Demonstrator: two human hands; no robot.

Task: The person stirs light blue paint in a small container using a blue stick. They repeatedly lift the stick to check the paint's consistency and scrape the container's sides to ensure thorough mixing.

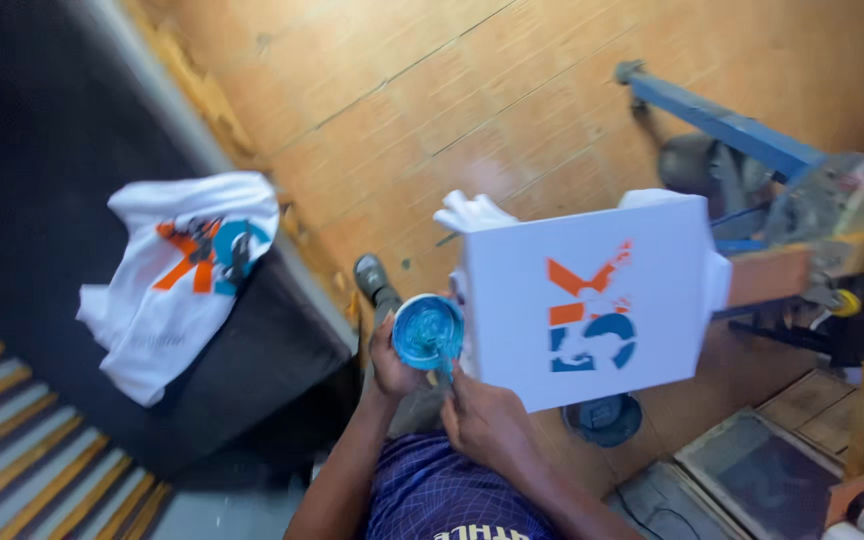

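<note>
Small round tub of blue ink (427, 331), mouth tipped toward the camera, insides coated in wet blue. It sits at lower centre of the head view, just left of a white shirt stretched flat on a printing board (592, 300).

Left hand (392, 362) cups the tub from below and behind, fingers curled around its wall, holding it.

Right hand (487, 420) is just beside the tub, fingers pinched narrow on a thin blue-smeared stick (446, 362) whose tip reaches into the tub's mouth. Exact grip blurred.

The stretched shirt carries an orange and blue print, with some white gaps in the blue part. The board is carried on a blue metal arm (717, 120) running up to the right.

Left of frame: a second white shirt with the same orange and blue print (182, 285), lying crumpled on a dark tabletop (52, 150), well apart from the hands.

Below: tan tiled floor (432, 90), a grey shoe (372, 278) near the tub, a dark round lid or tub (604, 418) on the floor under the board. Person's purple patterned shirt (432, 500) at bottom edge.
</note>
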